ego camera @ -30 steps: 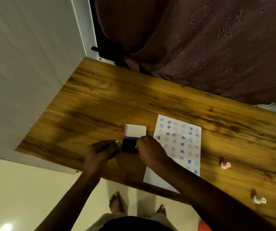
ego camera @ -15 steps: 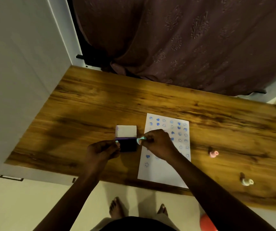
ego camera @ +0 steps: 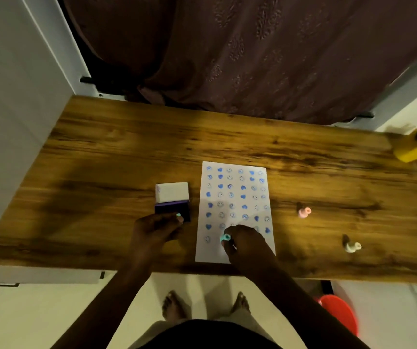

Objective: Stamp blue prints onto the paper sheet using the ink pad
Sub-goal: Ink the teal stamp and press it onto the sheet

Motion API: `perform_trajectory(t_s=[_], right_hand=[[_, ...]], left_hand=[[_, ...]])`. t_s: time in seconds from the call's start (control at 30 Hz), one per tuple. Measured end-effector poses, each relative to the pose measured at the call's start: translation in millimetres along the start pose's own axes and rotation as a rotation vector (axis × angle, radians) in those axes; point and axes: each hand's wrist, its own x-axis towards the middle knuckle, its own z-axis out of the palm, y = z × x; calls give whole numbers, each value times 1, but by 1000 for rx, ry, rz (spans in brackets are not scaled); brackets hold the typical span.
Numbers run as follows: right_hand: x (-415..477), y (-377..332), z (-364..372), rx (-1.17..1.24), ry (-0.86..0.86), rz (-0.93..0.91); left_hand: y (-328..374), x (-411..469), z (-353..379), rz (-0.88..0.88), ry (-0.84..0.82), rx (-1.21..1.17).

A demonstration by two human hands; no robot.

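A view from above onto a wooden table (ego camera: 101,152) with a person's two bare hands at its near edge. A white paper sheet (ego camera: 236,192) lies upright near the table's centre, covered in rows of blue hearts and smiley faces; its bottom strip is mostly bare. The right hand (ego camera: 246,244) sits over the sheet's lower part, toward 6 o'clock, fingers pinched closed around a small teal stamp (ego camera: 225,238) that points down at the paper; whether the stamp touches the sheet cannot be told. Just left of the sheet, at 9 o'clock from it, is the ink pad (ego camera: 172,206), open, its white lid (ego camera: 172,192) flipped back toward 12 o'clock and the dark pad nearest the person. The left hand (ego camera: 155,229) rests at the pad's near edge, fingers curled against its case and steadying it. To the right of the sheet, at 3 o'clock, a pink stamp (ego camera: 304,212) lies on the wood, and farther toward 4 o'clock a white stamp (ego camera: 352,246), well apart from each other. At the table's far right corner stands a yellow holder (ego camera: 414,152) with blue pens. A dark patterned curtain (ego camera: 252,51) hangs beyond the table.
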Motion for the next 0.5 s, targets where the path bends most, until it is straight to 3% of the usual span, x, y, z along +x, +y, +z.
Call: perform_trajectory(t_s=[0.5], right_hand=[[3, -2, 14, -112, 11, -53]], left_hand=[[7, -7, 6, -47, -15, -11]])
